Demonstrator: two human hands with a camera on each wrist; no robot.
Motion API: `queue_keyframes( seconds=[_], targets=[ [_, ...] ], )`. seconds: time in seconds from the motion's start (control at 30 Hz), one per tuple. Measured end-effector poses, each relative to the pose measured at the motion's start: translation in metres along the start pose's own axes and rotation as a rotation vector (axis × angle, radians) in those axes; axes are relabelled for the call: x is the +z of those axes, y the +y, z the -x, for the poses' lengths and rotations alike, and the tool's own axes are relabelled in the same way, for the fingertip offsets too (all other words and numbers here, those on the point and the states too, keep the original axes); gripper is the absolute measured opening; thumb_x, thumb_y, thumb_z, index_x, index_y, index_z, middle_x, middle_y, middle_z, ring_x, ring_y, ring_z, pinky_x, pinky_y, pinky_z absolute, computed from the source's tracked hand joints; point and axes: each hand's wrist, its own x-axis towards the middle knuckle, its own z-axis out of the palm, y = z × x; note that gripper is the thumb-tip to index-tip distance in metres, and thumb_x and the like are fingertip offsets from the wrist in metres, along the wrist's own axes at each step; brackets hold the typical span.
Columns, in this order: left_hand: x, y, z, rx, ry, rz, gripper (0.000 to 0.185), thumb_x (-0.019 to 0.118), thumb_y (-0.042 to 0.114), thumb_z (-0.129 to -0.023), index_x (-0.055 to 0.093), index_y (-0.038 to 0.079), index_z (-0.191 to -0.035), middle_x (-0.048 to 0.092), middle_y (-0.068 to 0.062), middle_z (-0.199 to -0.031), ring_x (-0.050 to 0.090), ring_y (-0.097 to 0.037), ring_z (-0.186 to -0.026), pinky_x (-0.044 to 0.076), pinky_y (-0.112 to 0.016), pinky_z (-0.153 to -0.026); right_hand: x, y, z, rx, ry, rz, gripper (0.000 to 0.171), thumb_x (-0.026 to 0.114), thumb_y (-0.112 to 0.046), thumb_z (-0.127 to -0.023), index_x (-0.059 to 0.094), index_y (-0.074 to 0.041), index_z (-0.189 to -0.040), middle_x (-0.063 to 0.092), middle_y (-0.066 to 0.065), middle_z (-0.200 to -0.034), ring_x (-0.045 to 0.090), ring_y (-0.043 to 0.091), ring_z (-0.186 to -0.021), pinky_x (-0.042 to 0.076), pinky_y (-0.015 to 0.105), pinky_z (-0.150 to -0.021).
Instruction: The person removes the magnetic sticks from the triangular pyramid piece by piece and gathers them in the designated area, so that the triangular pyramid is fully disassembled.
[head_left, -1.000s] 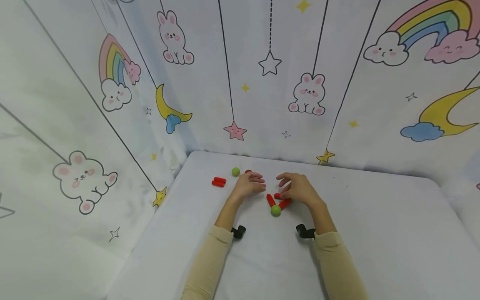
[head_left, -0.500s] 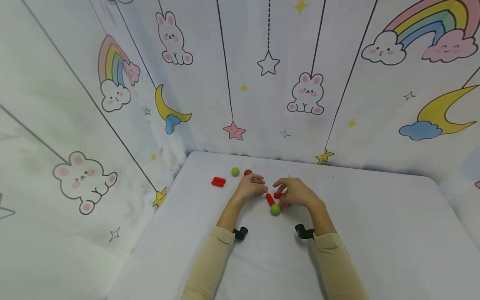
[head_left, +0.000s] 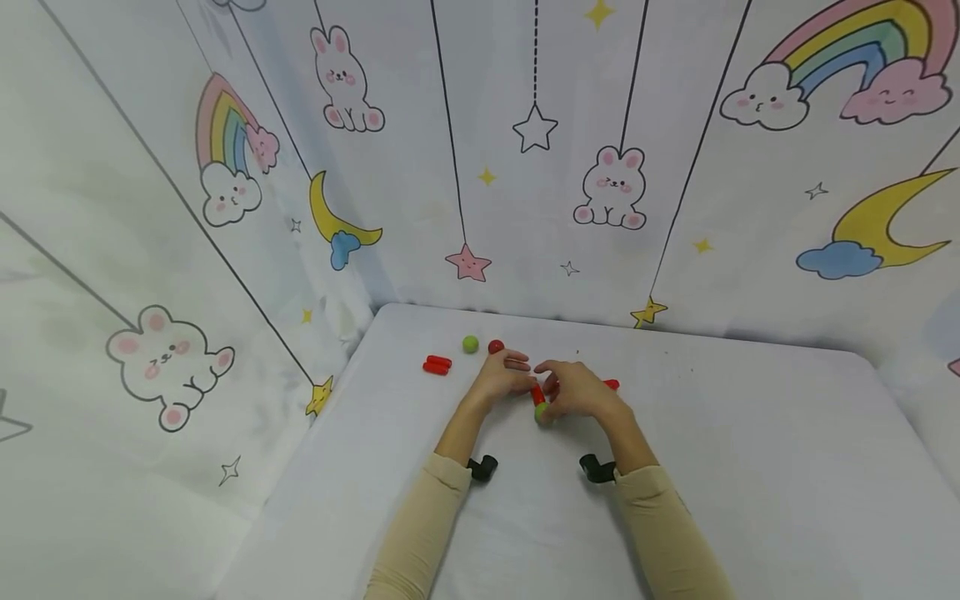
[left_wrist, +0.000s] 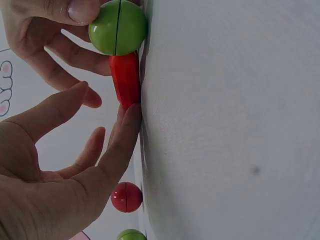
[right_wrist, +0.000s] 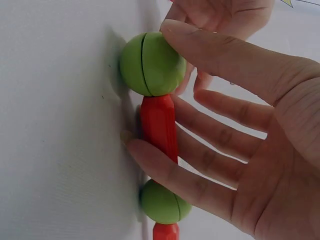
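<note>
Nearest to me, I see two beige sleeves (head_left: 420, 533) reaching onto the white surface (head_left: 750, 467), each wrist carrying a small black camera mount (head_left: 480, 467).

My right hand (head_left: 577, 392) sits at the middle of the surface. In the right wrist view its thumb (right_wrist: 220, 50) presses the top of a green ball (right_wrist: 152, 64) while its other fingers (right_wrist: 170, 172) curl across the red rod (right_wrist: 159, 127) joined to that ball. I record this hand as grasping the ball-and-rod piece, which lies on the surface directly under the hand. In the same view a second green ball (right_wrist: 162, 202) sits at the rod's other end, with another red piece (right_wrist: 165, 232) beyond it at the frame edge.

My left hand (head_left: 502, 377) lies just beside the right one. In the left wrist view its fingers are relaxed and extended, released, with one fingertip (left_wrist: 131, 112) touching the free end of the red rod and holding nothing.

To the right of the right hand, a further red rod (head_left: 611, 384) lies on the surface, partly hidden.

Farther back, a red ball (head_left: 496, 347) and a loose green ball (head_left: 470, 343) sit near each other, with a pair of red rods (head_left: 437, 364) touching side by side to their left.

Beyond stands a backdrop (head_left: 540, 167) printed with rabbits, stars, moons and rainbows.
</note>
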Motion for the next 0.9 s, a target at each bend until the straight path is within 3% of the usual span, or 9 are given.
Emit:
queue_keyframes(
  seconds=[0.2, 0.43, 0.9],
  targets=[
    [0.0005, -0.0002, 0.0004, -0.01, -0.003, -0.02, 0.056, 0.083, 0.001, -0.085, 0.06, -0.004, -0.135, 0.065, -0.024, -0.128, 0.069, -0.029, -0.108, 0.061, -0.036, -0.089, 0.002, 0.0015, -0.003, -0.002, 0.015, -0.006, 0.081, 0.096, -0.012, -0.073, 0.057, -0.006, -0.144, 0.073, 0.01, -0.111, 0.067, 0.022, -0.092, 0.059, 0.04, -0.083],
    [-0.0002, -0.0018, 0.0013, -0.022, 0.039, -0.069, 0.05, 0.083, 0.005, -0.086, 0.063, 0.0, -0.132, 0.067, -0.022, -0.123, 0.068, -0.028, -0.106, 0.06, -0.039, -0.094, 0.0049, 0.0055, -0.0054, -0.043, 0.015, -0.025, 0.083, 0.095, -0.009, -0.073, 0.055, -0.006, -0.146, 0.071, 0.011, -0.116, 0.068, 0.019, -0.089, 0.061, 0.037, -0.082],
    [0.0, -0.0017, 0.0008, -0.035, 0.072, -0.084, 0.046, 0.083, 0.005, -0.085, 0.066, 0.003, -0.128, 0.067, -0.017, -0.116, 0.068, -0.025, -0.096, 0.061, -0.039, -0.09, 0.0062, 0.0076, -0.0059, -0.034, 0.006, -0.034, 0.086, 0.094, -0.007, -0.074, 0.053, -0.01, -0.149, 0.07, 0.011, -0.12, 0.069, 0.021, -0.094, 0.061, 0.042, -0.089]
  ],
)
